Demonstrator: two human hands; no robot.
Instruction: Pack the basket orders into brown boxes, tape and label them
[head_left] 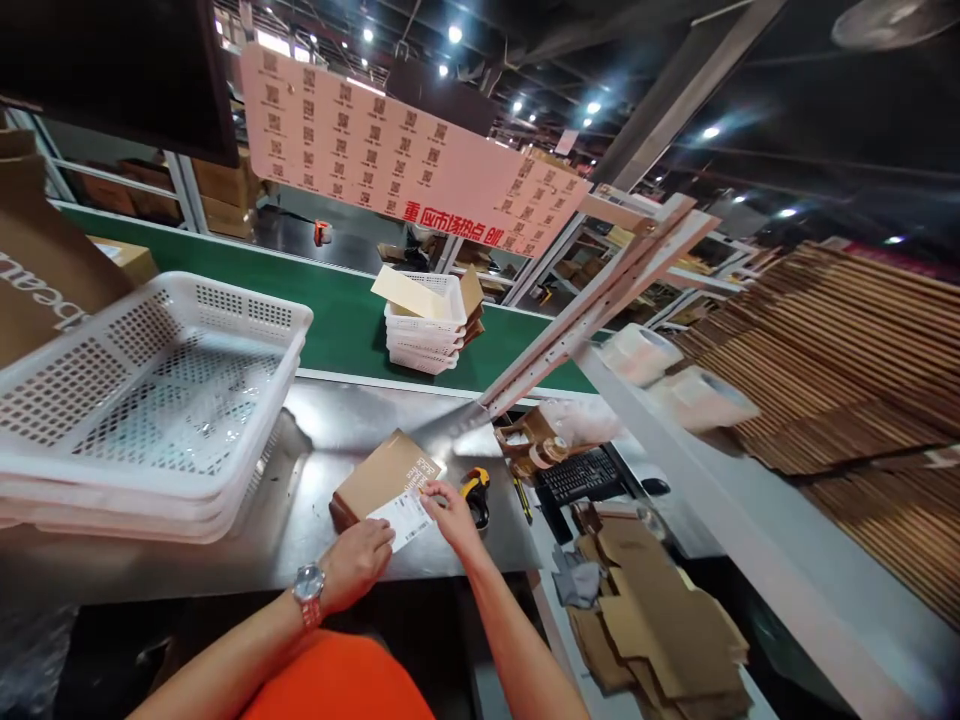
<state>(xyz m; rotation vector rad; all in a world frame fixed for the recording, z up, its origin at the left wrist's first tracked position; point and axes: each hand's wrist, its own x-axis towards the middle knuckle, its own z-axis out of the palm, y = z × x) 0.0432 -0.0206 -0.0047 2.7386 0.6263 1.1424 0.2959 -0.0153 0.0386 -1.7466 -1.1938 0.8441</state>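
A white printed shipping label (405, 518) is stretched between my two hands at the near edge of a brown cardboard box (386, 472). My left hand (361, 560), with a watch on the wrist, pinches the label's left end. At the label's upper right corner, my right hand (450, 515) grips it between thumb and fingers. The box lies on the metal table, white lettering on its top. Whether the label touches the box cannot be told. Just right of my right hand sits a yellow and black tape dispenser (477, 495).
Stacked white baskets (262, 400) stand at left, smaller ones (424, 345) on the green belt (337, 300). A slanted post (570, 320) rises at right. Beyond it are a keyboard (581, 475), flattened cartons (660, 600) and tape rolls (701, 398) on a shelf. A yellow cutter (523, 500) lies nearby.
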